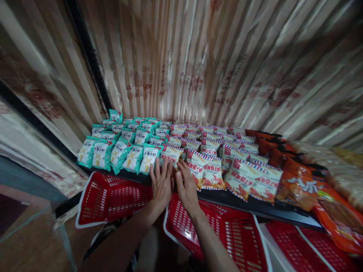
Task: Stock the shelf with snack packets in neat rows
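Note:
My left hand lies flat with fingers spread at the shelf's front edge, its fingertips on a red-and-white snack packet. My right hand sits right beside it, fingers stretched forward onto the same row of red-and-white packets. Neither hand grips anything. Green snack packets fill the shelf to the left of my hands. The black shelf carries all the packets in rows.
Orange packets and clear bags lie on the shelf's right end. Red plastic baskets stand below the shelf: one at left, one under my arms, one at far right. A striped foil wall backs the shelf.

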